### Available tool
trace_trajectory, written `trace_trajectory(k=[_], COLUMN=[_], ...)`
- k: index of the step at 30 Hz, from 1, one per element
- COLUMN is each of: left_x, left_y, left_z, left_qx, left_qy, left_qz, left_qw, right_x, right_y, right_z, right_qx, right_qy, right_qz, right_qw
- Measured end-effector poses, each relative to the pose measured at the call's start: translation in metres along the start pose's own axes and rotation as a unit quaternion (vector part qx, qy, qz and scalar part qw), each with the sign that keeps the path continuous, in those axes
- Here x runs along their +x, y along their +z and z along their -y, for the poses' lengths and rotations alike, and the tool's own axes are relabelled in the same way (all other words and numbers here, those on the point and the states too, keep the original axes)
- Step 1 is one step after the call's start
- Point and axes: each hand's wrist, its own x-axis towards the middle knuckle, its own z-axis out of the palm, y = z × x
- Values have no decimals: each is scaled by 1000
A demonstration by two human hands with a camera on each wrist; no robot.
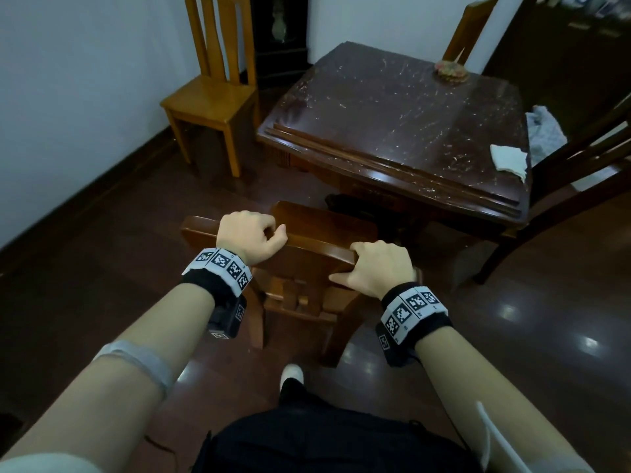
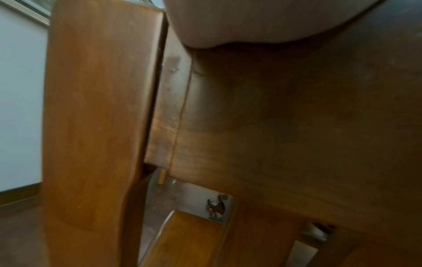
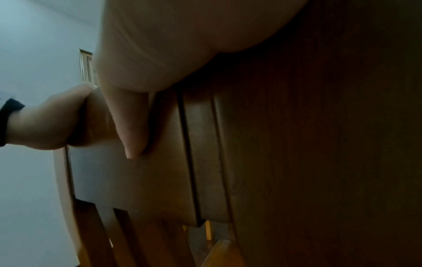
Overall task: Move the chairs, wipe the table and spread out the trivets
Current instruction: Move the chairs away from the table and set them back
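Note:
A brown wooden chair [image 1: 314, 233] stands in front of me, a little way off the dark table [image 1: 403, 107]. My left hand [image 1: 251, 235] grips the top rail of its back near the left end. My right hand [image 1: 374, 268] grips the same rail near the right end, thumb under the edge. The left wrist view shows only my palm [image 2: 251, 21] against the chair's back slats [image 2: 95, 126]. In the right wrist view my right thumb [image 3: 130, 130] presses the rail [image 3: 137, 180], with the left hand [image 3: 43, 124] beyond. A white cloth [image 1: 509, 161] lies on the table's right edge.
A light wooden chair [image 1: 211, 97] stands by the left wall. A dark chair [image 1: 587, 158] sits at the table's right side, another chair back [image 1: 469, 27] behind it. A small ornament [image 1: 450, 71] is at the table's far edge. My foot [image 1: 292, 375] is on the glossy floor.

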Motion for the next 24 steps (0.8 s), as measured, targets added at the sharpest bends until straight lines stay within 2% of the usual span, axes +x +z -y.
trace_trajectory(k=[7,13,19,24], left_x=[15,16,12,11], left_y=[11,10,0,-11], left_z=[11,16,27,24], left_qx=[-15,-35,4,33], left_qy=[28,62,126,126], left_qz=[-12,-11,87,143], left_qw=[999,997,988,981], right_x=[23,25,19,12], right_y=[1,1,-1,-2], right_z=[4,7,10,20], right_qx=[-8,-10,6,40], right_qy=[24,39,67,109], right_qz=[10,-10,4,10], right_qw=[1000,999,998,993])
